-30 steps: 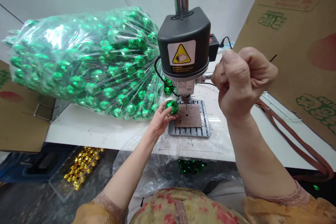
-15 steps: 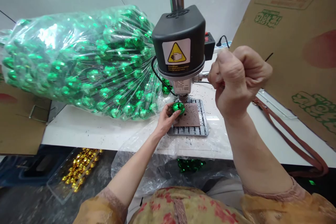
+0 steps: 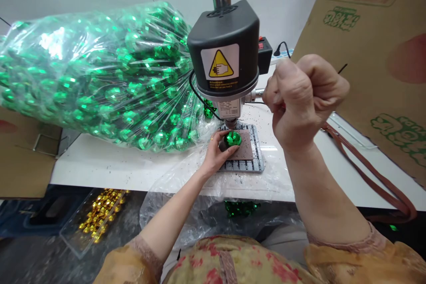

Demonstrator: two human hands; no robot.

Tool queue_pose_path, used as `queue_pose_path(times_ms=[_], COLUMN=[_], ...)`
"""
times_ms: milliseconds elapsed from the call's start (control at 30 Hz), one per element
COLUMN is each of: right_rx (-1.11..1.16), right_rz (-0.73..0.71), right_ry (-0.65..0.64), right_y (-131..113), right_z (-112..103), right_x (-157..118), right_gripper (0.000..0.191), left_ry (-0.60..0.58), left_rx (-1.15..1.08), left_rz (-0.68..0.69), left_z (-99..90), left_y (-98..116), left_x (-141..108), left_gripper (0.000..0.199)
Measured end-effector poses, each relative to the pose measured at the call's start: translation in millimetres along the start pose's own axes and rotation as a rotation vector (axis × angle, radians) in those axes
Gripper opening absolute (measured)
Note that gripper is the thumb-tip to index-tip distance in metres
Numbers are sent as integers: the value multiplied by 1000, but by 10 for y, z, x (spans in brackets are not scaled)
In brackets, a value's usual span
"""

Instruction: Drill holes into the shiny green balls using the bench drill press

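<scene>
Left hand (image 3: 214, 154): thumb and fingers grasping the green ball (image 3: 233, 139)
Right hand (image 3: 297, 102): clenched in a fist on the metal lever (image 3: 258, 93)
Green ball: directly beneath the drill chuck (image 3: 230, 123), over the brown board (image 3: 246, 150)
Plastic bag (image 3: 55, 42): filled with green balls (image 3: 161, 137), lying left of the drill head (image 3: 222, 33)

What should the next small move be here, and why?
Probably the right hand should ease the lever down slightly, with the left hand steadying the green ball: the ball sits over the brown board, beneath the drill head, pinched between thumb and fingers, and the right fist is closed at the lever.
</scene>
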State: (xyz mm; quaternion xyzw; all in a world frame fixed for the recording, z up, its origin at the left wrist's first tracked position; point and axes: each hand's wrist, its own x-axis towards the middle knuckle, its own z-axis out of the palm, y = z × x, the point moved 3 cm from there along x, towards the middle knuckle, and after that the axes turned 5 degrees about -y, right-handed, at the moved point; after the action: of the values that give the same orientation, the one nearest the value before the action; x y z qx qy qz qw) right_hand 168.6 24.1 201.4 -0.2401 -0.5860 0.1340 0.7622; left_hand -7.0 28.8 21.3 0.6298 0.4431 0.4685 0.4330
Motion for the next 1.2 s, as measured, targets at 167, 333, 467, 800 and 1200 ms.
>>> queue_pose_path(times_ms=[167,333,467,800,1200], right_rx=[4,28,22,167,119], right_rz=[-20,-97,-130,-194,-254], right_ry=[6,-9,-3,50,25], right_y=[-55,-92,-87,-14,89], right_z=[8,6,8,13,-71], right_x=[10,-7,-64,-203,-311], right_gripper=[48,55,57,51,52], left_ry=[-103,-114,-120,-90,-91], left_rx=[33,68,47,-43,-57], left_rz=[10,26,41,11,13], left_z=[48,33,37,41,50], left_y=[-2,-37,-45,24,44], left_x=[-19,-25,-21,-31,-40], left_gripper=[52,54,53,53,52])
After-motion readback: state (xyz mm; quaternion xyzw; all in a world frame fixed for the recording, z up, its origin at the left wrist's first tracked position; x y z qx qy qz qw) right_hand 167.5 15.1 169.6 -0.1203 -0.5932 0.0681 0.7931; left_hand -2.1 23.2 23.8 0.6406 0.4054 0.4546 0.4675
